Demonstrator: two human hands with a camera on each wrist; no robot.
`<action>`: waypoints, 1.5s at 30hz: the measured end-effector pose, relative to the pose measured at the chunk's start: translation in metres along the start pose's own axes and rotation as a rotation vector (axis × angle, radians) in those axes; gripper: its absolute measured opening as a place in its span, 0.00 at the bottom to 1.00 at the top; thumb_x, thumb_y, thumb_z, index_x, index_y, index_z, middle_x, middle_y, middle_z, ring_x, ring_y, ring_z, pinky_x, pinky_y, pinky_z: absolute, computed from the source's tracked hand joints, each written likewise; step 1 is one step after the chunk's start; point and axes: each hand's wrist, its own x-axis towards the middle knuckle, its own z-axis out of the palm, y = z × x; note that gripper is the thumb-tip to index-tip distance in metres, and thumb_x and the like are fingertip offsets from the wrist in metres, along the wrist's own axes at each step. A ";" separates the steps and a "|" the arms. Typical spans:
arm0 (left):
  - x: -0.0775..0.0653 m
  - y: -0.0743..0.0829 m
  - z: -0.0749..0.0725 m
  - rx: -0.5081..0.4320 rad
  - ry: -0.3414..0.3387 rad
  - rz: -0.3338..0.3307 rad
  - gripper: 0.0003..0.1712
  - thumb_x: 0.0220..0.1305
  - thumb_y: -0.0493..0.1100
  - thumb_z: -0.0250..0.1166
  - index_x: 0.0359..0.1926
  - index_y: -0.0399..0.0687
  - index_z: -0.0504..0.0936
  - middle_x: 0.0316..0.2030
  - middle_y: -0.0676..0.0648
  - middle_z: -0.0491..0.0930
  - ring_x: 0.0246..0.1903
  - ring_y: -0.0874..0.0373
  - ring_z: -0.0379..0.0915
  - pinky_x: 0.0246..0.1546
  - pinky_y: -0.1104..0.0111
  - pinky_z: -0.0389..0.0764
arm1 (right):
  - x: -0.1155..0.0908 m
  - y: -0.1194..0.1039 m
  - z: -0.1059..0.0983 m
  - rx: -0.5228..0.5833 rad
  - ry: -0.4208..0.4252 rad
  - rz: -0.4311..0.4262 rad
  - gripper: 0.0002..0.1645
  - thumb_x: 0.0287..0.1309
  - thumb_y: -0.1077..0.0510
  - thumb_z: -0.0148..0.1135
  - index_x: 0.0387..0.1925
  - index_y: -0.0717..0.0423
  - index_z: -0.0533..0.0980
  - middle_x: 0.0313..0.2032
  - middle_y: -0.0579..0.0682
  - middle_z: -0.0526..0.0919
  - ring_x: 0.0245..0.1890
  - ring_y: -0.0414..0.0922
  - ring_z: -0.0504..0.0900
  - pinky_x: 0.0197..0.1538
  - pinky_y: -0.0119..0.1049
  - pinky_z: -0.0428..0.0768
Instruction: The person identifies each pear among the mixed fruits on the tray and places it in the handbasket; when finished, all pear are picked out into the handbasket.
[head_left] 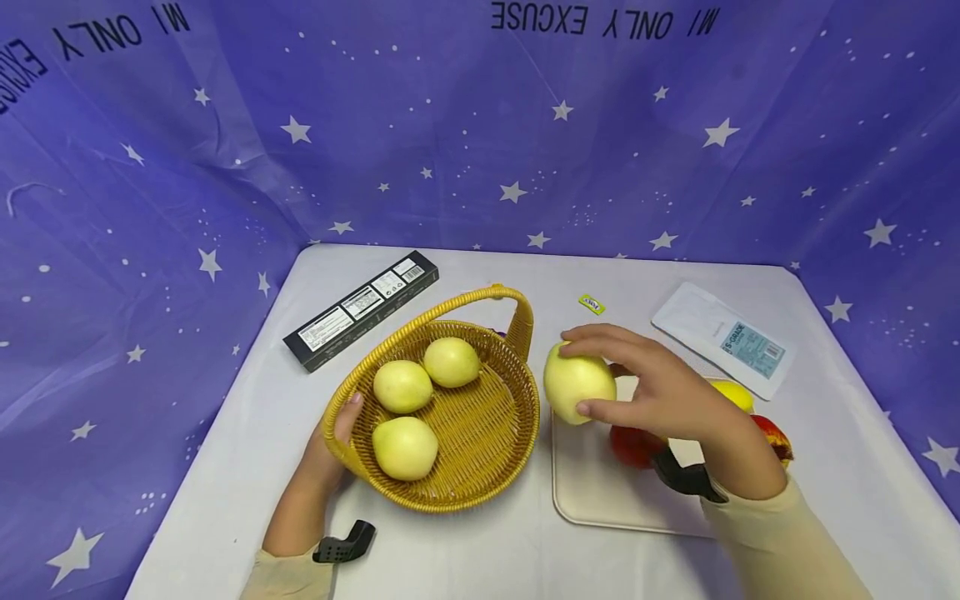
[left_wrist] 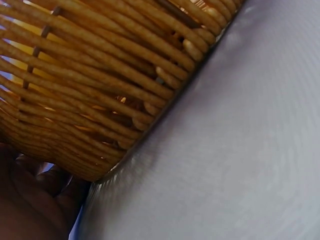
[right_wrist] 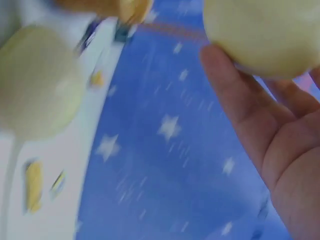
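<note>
Could enter the basket over its near and right rim, with room above the bare right part of the woven floor. Barred at left and far side by the arched handle, and inside by three pale fruits lying left and far. Barred outside left by the left hand at the wall. Tight between basket and tray, with the right hand and a held fruit above. Could pass along the near tabletop; hemmed beyond by the black box, far left, and white pouch, far right.
</note>
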 end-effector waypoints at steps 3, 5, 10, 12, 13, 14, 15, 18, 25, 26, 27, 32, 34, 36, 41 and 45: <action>0.000 -0.001 -0.001 -0.001 -0.004 -0.003 0.34 0.74 0.62 0.43 0.70 0.47 0.61 0.62 0.44 0.66 0.57 0.53 0.63 0.53 0.77 0.68 | 0.020 -0.025 0.011 0.014 -0.112 -0.054 0.32 0.52 0.46 0.73 0.59 0.36 0.73 0.63 0.39 0.70 0.60 0.40 0.70 0.49 0.39 0.79; 0.000 -0.001 -0.001 0.001 0.000 -0.008 0.34 0.74 0.62 0.44 0.70 0.48 0.61 0.63 0.45 0.66 0.58 0.54 0.63 0.53 0.77 0.67 | 0.035 -0.035 0.021 -0.004 -0.158 -0.092 0.31 0.53 0.42 0.71 0.59 0.35 0.72 0.64 0.38 0.68 0.61 0.38 0.69 0.52 0.38 0.77; 0.002 -0.003 -0.001 0.001 0.002 -0.005 0.34 0.73 0.63 0.44 0.70 0.49 0.61 0.61 0.44 0.66 0.57 0.53 0.64 0.52 0.76 0.68 | 0.073 -0.045 0.050 -0.047 -0.223 -0.166 0.31 0.54 0.40 0.69 0.60 0.36 0.72 0.64 0.37 0.67 0.63 0.35 0.65 0.55 0.37 0.75; 0.003 -0.004 -0.001 -0.002 -0.009 0.003 0.34 0.73 0.63 0.44 0.70 0.49 0.61 0.60 0.44 0.67 0.56 0.52 0.65 0.52 0.75 0.69 | 0.087 -0.043 0.061 -0.045 -0.251 -0.187 0.31 0.54 0.41 0.69 0.59 0.38 0.73 0.62 0.36 0.68 0.63 0.35 0.65 0.55 0.35 0.74; 0.003 -0.004 -0.002 -0.003 -0.014 0.007 0.33 0.73 0.63 0.44 0.70 0.50 0.61 0.60 0.44 0.67 0.56 0.51 0.65 0.52 0.74 0.70 | 0.094 -0.042 0.067 -0.049 -0.265 -0.196 0.30 0.54 0.42 0.69 0.58 0.39 0.73 0.61 0.36 0.69 0.62 0.34 0.65 0.55 0.34 0.74; 0.004 -0.005 -0.002 -0.007 -0.020 0.010 0.34 0.73 0.63 0.44 0.70 0.50 0.61 0.60 0.44 0.67 0.56 0.51 0.65 0.52 0.74 0.70 | 0.100 -0.041 0.072 -0.053 -0.281 -0.205 0.29 0.53 0.43 0.69 0.57 0.41 0.74 0.60 0.36 0.69 0.61 0.34 0.65 0.54 0.33 0.74; 0.004 -0.005 -0.002 -0.006 -0.021 0.010 0.34 0.73 0.63 0.44 0.70 0.51 0.61 0.60 0.44 0.67 0.56 0.51 0.65 0.52 0.74 0.70 | 0.105 -0.039 0.078 -0.064 -0.296 -0.213 0.29 0.53 0.43 0.70 0.56 0.41 0.74 0.59 0.35 0.69 0.59 0.34 0.66 0.54 0.32 0.73; 0.004 -0.005 -0.002 -0.001 -0.013 0.005 0.34 0.73 0.63 0.44 0.70 0.51 0.60 0.61 0.45 0.66 0.57 0.52 0.64 0.52 0.75 0.69 | 0.118 -0.035 0.093 -0.123 -0.339 -0.210 0.29 0.51 0.44 0.70 0.55 0.42 0.75 0.55 0.35 0.70 0.55 0.33 0.67 0.53 0.31 0.72; 0.004 -0.006 0.000 -0.021 -0.035 0.041 0.32 0.74 0.61 0.44 0.73 0.56 0.56 0.65 0.47 0.63 0.61 0.53 0.60 0.55 0.76 0.66 | 0.129 -0.030 0.124 -0.335 -0.471 -0.095 0.34 0.47 0.45 0.73 0.57 0.44 0.75 0.55 0.41 0.71 0.52 0.37 0.72 0.55 0.33 0.72; 0.004 -0.006 0.000 -0.015 -0.039 0.055 0.32 0.75 0.61 0.44 0.74 0.57 0.55 0.67 0.47 0.61 0.63 0.53 0.59 0.57 0.77 0.64 | 0.129 -0.030 0.126 -0.356 -0.484 -0.087 0.34 0.46 0.45 0.73 0.57 0.44 0.75 0.55 0.41 0.71 0.52 0.38 0.73 0.55 0.33 0.72; 0.004 -0.005 0.000 -0.013 -0.038 0.061 0.32 0.75 0.60 0.43 0.74 0.57 0.55 0.67 0.48 0.61 0.64 0.54 0.58 0.57 0.77 0.63 | 0.129 -0.029 0.129 -0.372 -0.491 -0.084 0.35 0.46 0.45 0.74 0.57 0.44 0.75 0.55 0.42 0.71 0.52 0.38 0.73 0.55 0.33 0.72; 0.003 -0.004 -0.001 -0.009 -0.037 0.087 0.31 0.76 0.59 0.43 0.74 0.59 0.53 0.69 0.49 0.59 0.66 0.55 0.55 0.59 0.79 0.60 | 0.131 -0.031 0.134 -0.411 -0.533 -0.038 0.39 0.41 0.44 0.78 0.57 0.43 0.74 0.53 0.42 0.70 0.51 0.39 0.73 0.54 0.33 0.73; 0.003 -0.005 -0.002 -0.021 -0.043 0.092 0.31 0.76 0.59 0.43 0.74 0.59 0.54 0.68 0.49 0.60 0.66 0.55 0.55 0.59 0.79 0.61 | 0.131 -0.032 0.136 -0.431 -0.552 -0.014 0.41 0.37 0.44 0.80 0.57 0.42 0.75 0.52 0.42 0.70 0.50 0.41 0.72 0.52 0.34 0.74; 0.003 -0.006 -0.002 -0.025 -0.050 0.102 0.31 0.76 0.58 0.43 0.74 0.58 0.54 0.69 0.49 0.59 0.66 0.55 0.55 0.59 0.79 0.61 | 0.131 -0.032 0.139 -0.459 -0.570 0.009 0.43 0.34 0.44 0.82 0.56 0.42 0.75 0.52 0.42 0.69 0.51 0.42 0.70 0.51 0.35 0.74; 0.003 -0.005 -0.001 -0.032 -0.054 0.115 0.30 0.76 0.57 0.43 0.74 0.58 0.54 0.69 0.49 0.59 0.67 0.55 0.54 0.60 0.79 0.60 | 0.130 -0.033 0.147 -0.547 -0.609 0.047 0.41 0.32 0.44 0.83 0.53 0.41 0.75 0.51 0.43 0.67 0.51 0.45 0.65 0.47 0.34 0.75; 0.002 -0.004 0.000 -0.029 -0.058 0.111 0.30 0.76 0.58 0.43 0.74 0.59 0.54 0.70 0.49 0.58 0.68 0.55 0.53 0.61 0.78 0.59 | 0.130 -0.035 0.149 -0.581 -0.617 0.063 0.39 0.33 0.43 0.82 0.52 0.41 0.75 0.50 0.43 0.67 0.50 0.44 0.65 0.47 0.33 0.74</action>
